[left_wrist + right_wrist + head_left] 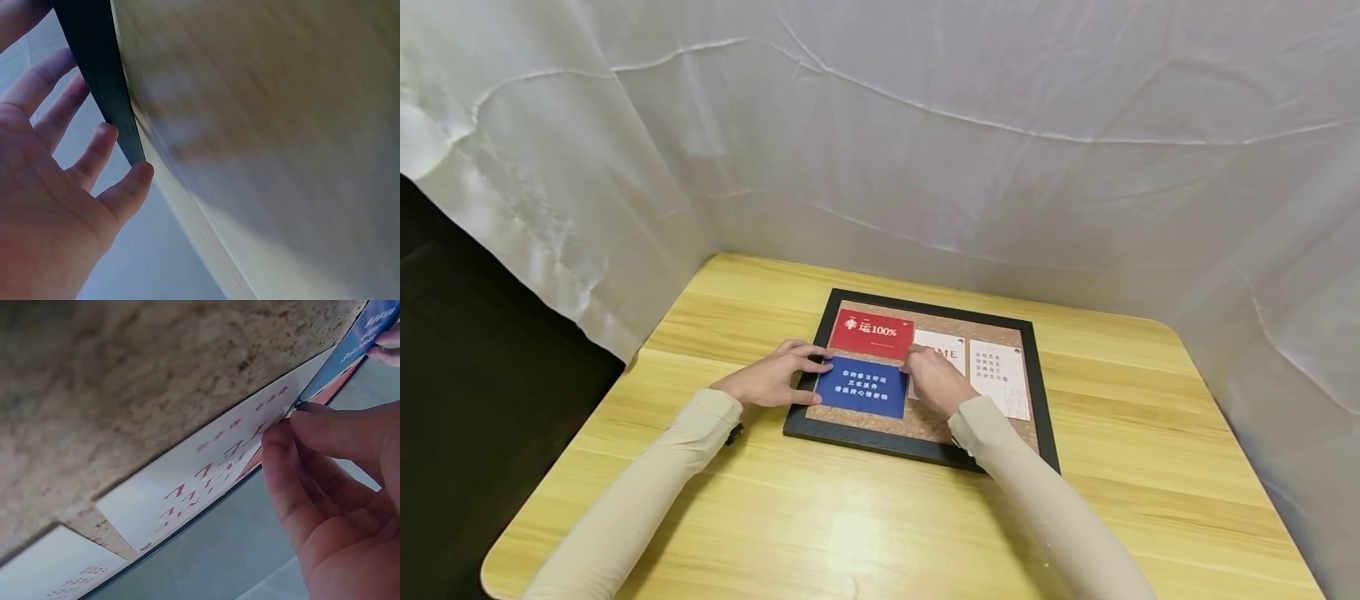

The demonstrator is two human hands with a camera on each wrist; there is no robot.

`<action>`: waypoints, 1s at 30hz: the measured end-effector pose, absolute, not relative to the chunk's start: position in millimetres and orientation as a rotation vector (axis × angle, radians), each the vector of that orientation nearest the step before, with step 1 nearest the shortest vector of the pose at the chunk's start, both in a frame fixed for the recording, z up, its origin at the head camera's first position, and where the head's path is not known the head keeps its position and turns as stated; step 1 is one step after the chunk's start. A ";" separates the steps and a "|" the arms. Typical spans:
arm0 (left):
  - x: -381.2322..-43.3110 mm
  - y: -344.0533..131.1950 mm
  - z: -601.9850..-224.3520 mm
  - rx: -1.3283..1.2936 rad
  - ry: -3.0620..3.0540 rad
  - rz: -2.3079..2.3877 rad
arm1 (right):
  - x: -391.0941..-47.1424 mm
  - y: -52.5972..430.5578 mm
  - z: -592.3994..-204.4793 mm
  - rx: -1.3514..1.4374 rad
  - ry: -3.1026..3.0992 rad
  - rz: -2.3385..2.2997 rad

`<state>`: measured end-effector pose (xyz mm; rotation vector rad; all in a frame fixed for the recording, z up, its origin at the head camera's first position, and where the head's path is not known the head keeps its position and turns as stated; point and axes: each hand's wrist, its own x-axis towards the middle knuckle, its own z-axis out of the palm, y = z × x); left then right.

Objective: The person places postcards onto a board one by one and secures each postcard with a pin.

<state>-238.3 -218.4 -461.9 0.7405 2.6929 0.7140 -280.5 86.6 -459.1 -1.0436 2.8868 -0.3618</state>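
Note:
A cork board [917,429] in a black frame [1043,400] lies flat on the table. My left hand [769,379] spans the frame's left side, fingers spread and fairly straight, fingertips at the left edge of a blue card [861,390] with white writing. At that card's upper right corner, my right hand [936,379] pinches a small dark pin [299,405] between thumb and fingers; most of the pin is hidden by the fingertips. A white card with red letters [206,462] lies partly beneath the right hand. Above the blue card sits a red card [870,333].
Another white card [1000,375] is on the board's right part. Small round pins show at the upper corners of the red and white cards. The wooden table [820,508] extends around the frame, with a pale curtain [925,167] hanging behind it.

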 end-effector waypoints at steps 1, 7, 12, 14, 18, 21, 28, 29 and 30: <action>-238.6 -218.4 -462.2 0.741 2.693 0.714 | -279.9 86.5 -458.7 -1.038 2.886 -0.353; -239.2 -218.4 -463.1 0.747 2.695 0.708 | -277.0 84.3 -458.8 -1.019 2.883 -0.280; -238.7 -218.6 -463.0 0.744 2.691 0.720 | -273.3 82.6 -459.5 -1.089 2.900 -0.170; -238.6 -218.5 -462.8 0.745 2.690 0.721 | -272.2 81.8 -459.5 -1.124 2.915 -0.115; -238.7 -218.1 -462.2 0.748 2.690 0.725 | -270.9 80.4 -459.1 -1.162 2.935 -0.024; -238.8 -218.3 -462.1 0.750 2.692 0.723 | -270.1 79.9 -458.8 -1.172 2.933 0.012; -238.3 -218.6 -463.4 0.752 2.693 0.713 | -271.1 83.6 -459.8 -1.119 2.887 -0.150; -238.1 -218.5 -463.4 0.750 2.693 0.712 | -271.5 84.9 -459.8 -1.105 2.876 -0.199; -238.0 -218.3 -463.3 0.749 2.693 0.712 | -272.0 86.6 -460.0 -1.092 2.864 -0.242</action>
